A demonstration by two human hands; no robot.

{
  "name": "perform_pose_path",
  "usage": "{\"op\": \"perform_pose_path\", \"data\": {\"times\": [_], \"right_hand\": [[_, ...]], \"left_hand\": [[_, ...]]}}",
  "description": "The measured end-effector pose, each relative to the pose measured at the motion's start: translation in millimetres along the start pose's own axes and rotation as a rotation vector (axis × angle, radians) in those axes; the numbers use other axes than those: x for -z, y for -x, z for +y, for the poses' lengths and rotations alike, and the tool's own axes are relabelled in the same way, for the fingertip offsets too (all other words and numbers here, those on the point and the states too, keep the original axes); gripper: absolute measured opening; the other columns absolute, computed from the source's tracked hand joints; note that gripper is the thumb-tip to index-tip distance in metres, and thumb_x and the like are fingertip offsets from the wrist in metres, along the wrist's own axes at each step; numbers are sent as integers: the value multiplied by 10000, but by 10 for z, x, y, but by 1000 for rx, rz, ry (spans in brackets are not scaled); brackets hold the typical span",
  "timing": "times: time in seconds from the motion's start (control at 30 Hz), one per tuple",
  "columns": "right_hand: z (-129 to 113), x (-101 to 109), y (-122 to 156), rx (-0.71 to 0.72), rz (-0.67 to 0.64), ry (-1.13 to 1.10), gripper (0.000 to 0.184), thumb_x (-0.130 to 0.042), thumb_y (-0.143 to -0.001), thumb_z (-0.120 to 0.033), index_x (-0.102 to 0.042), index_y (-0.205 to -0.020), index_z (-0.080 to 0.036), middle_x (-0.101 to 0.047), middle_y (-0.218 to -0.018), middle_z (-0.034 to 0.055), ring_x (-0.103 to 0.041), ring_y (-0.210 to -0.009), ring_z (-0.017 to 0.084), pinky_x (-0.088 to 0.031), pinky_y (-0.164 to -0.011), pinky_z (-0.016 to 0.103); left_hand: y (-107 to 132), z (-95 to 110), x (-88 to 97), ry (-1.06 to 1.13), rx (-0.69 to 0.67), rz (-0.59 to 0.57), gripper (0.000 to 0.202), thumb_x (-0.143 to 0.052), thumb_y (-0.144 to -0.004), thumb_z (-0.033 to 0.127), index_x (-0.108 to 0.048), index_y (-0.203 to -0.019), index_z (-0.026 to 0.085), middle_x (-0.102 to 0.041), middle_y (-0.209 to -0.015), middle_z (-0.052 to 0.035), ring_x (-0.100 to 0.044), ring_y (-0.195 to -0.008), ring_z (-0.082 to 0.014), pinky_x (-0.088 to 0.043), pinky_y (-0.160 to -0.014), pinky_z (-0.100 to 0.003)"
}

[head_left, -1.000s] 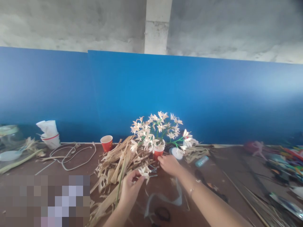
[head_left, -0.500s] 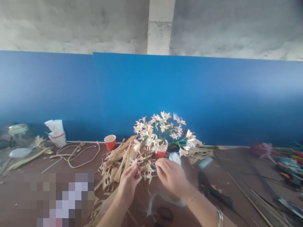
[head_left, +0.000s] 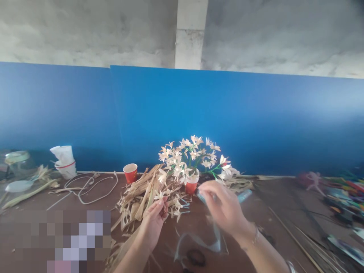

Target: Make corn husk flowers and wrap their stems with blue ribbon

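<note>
My left hand point(head_left: 153, 216) pinches a small pale flower point(head_left: 159, 195), with petals like dried husk, between thumb and fingertips. Its stem is hidden by the fingers. To the right, my right hand point(head_left: 226, 206) hangs above the table with its fingers curled together; whatever they hold, if anything, I cannot make out. A pale translucent ribbon point(head_left: 199, 240) loops below this hand, and whether it is gripped does not show. Behind both hands, a bunch of similar cream flowers point(head_left: 186, 155) on green stems stands in a red paper cup point(head_left: 191, 187). Loose flowers with bluish stems point(head_left: 178, 206) lie between the hands.
Dried husks point(head_left: 142, 189) are heaped beside my left hand. A second red cup point(head_left: 130, 173), a white cable point(head_left: 85, 189) and a white cup point(head_left: 66, 168) stand or lie leftward. Thin sticks point(head_left: 295, 239) lie at right, before a blue panel point(head_left: 182, 106). A dark ring point(head_left: 196, 258) lies in front.
My right hand has moved right, away from the left hand and the flower. My left hand keeps its pinch on the flower. The ribbon has shifted and now rises toward my right hand.
</note>
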State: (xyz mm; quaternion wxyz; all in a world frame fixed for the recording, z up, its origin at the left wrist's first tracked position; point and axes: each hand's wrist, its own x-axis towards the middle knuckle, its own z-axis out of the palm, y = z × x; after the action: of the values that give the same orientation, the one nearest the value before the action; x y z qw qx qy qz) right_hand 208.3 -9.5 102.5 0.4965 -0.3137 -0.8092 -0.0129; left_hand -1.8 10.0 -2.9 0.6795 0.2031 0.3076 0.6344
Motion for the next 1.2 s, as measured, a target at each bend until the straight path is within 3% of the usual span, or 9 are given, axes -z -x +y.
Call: {"op": "perform_pose_path", "data": {"times": [0.23, 0.47, 0.53, 0.6, 0.67, 0.83, 0.93, 1.03, 1.2], "right_hand": [[-417, -97, 78, -343, -1, -353, 121, -475, -900, -214, -547, -805, -195, -540, -635, -13, -498, -509, 100, -417, -436, 193], [-531, 33, -162, 74, 369, -221, 252, -534, -784, 4, -608, -941, -179, -627, -807, 44, -589, -718, 161, -495, -615, 287], [-685, 225, -308, 70, 480, -239, 214, -546, -778, 6, -626, -848, -180, -612, -765, 36, -567, -659, 145, -479, -576, 276], [-793, 404, -436, -123, 620, -363, 173, -542, -818, -44, -611, -833, -201, -582, -722, 16, -507, -545, 106, -433, -485, 247], [-791, 486, -500, -234, 559, -442, 153, -502, -871, -99, -582, -856, -229, -538, -632, -17, -411, -435, 78, -323, -366, 210], [-401, 36, -256, -746, -137, -824, 161, -599, -827, -335, -560, -761, -193, -461, -498, -71, -258, -346, 31, -184, -309, 171], [-154, -358, -56, -967, -132, -896, 210, -612, -812, -378, -528, -785, -187, -491, -536, -70, -286, -368, 20, -164, -338, 151], [-17, -468, -95, -902, 29, -937, 234, -638, -795, -392, -532, -810, -183, -508, -594, -67, -276, -381, 12, -169, -350, 152], [-18, -175, -487, -601, 363, -894, 169, -641, -800, -331, -524, -840, -216, -545, -606, -67, -361, -386, 33, -256, -350, 159]], "left_hand": [[91, 62, -63, 75, 48, -62, 294, -833, -590, 259, -727, -817, 106, -657, -681, -29, -567, -591, -91, -465, -549, -191], [135, 68, -85, 154, 123, -79, 258, -836, -586, 206, -726, -797, 105, -676, -710, -42, -604, -633, -121, -502, -601, -222], [137, 69, -80, 159, 134, -86, 225, -819, -610, 186, -722, -796, 106, -676, -709, -41, -609, -636, -124, -505, -609, -226], [136, 69, -75, 179, 144, -81, 190, -800, -632, 158, -717, -796, 110, -677, -711, -41, -613, -637, -125, -507, -614, -230], [132, 69, -72, 209, 156, -65, 166, -779, -655, 134, -712, -805, 109, -680, -717, -45, -616, -639, -126, -506, -613, -230], [108, 58, -59, 279, 192, -65, 115, -751, -683, 106, -703, -786, 122, -685, -702, -48, -616, -615, -120, -492, -582, -219], [87, 31, -41, 269, 218, -89, 137, -762, -672, 113, -701, -794, 130, -692, -705, -42, -620, -611, -116, -481, -577, -209], [87, -1, -18, 224, 213, -113, 157, -781, -651, 126, -705, -789, 131, -704, -725, -38, -620, -614, -107, -470, -586, -202], [158, -15, 21, 72, 215, -371, 113, -781, -659, 178, -707, -719, 117, -716, -979, -132, -652, -846, -203, -476, -717, -268]]}}
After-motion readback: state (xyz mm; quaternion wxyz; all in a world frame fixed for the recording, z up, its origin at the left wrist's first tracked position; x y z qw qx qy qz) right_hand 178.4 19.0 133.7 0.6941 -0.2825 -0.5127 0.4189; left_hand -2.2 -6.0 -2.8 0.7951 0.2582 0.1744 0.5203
